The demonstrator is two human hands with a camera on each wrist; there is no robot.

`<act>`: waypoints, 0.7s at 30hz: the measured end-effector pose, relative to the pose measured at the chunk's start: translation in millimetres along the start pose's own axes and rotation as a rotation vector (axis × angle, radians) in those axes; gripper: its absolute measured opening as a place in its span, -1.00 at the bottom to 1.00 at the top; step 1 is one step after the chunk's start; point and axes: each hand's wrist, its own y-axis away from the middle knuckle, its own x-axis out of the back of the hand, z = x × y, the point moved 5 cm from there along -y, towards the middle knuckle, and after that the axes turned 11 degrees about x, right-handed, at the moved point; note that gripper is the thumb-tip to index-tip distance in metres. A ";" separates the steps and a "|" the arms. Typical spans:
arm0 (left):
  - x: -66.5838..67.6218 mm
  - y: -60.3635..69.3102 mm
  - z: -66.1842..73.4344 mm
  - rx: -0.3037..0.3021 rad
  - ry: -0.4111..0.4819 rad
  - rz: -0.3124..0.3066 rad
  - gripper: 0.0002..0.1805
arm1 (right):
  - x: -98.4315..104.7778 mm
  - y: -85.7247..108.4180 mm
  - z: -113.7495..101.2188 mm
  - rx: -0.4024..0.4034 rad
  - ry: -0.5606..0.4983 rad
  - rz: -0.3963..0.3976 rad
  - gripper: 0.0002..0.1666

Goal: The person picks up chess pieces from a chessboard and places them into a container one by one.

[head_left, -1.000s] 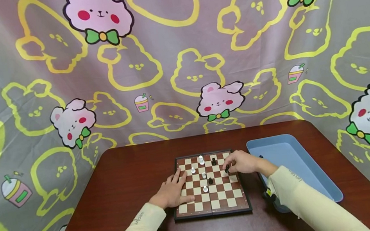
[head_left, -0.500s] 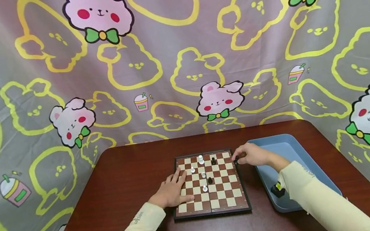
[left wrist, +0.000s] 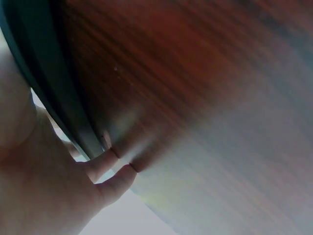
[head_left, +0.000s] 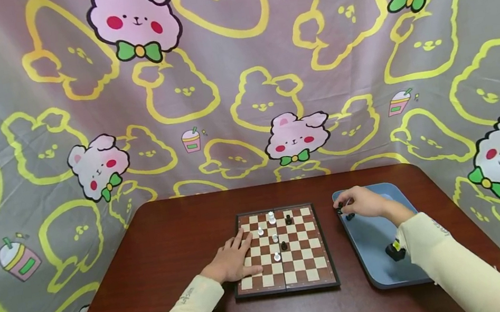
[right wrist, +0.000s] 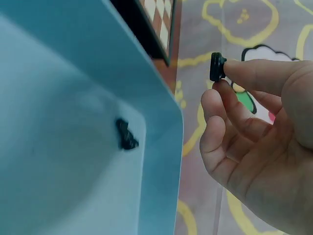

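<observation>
Head view shows a brown table [head_left: 177, 251] with a blue tray [head_left: 370, 245] and, left of it, a chessboard [head_left: 307, 276]. The left hand [head_left: 230, 262], fingers spread, rests on the chessboard. The right hand [head_left: 364, 202] pinches 1 black piece [right wrist: 215, 67] near the tray's far left corner. 4 white pieces [head_left: 271, 218] and 2 dark pieces [head_left: 289, 220] are on the chessboard; 1 loose piece [right wrist: 126, 134] lies inside the tray.

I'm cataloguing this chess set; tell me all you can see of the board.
The board has brown and cream squares in a dark frame, with a seam down the middle. It may be plastic. It lies flat and open on the table, left of the tray. Four white pieces and two black pieces show on it; the left grip rests across its left edge.
</observation>
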 end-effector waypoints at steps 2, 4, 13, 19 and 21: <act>1.4 1.3 1.1 -0.003 -0.001 0.003 0.10 | 3.1 4.3 4.8 0.003 0.005 0.005 -0.76; 3.0 2.5 2.0 -0.011 0.004 0.013 0.09 | 6.1 8.5 10.1 0.000 0.006 0.010 -0.75; 2.7 0.9 2.0 -0.015 0.012 0.018 0.09 | 14.7 25.7 28.9 -0.060 0.010 0.020 -0.74; 2.4 1.2 2.3 -0.007 0.000 0.004 0.09 | 17.8 31.7 36.2 -0.076 0.025 0.036 -0.76; 2.9 1.7 2.3 -0.008 -0.002 0.009 0.09 | 18.2 32.9 37.9 -0.078 0.033 0.039 -0.76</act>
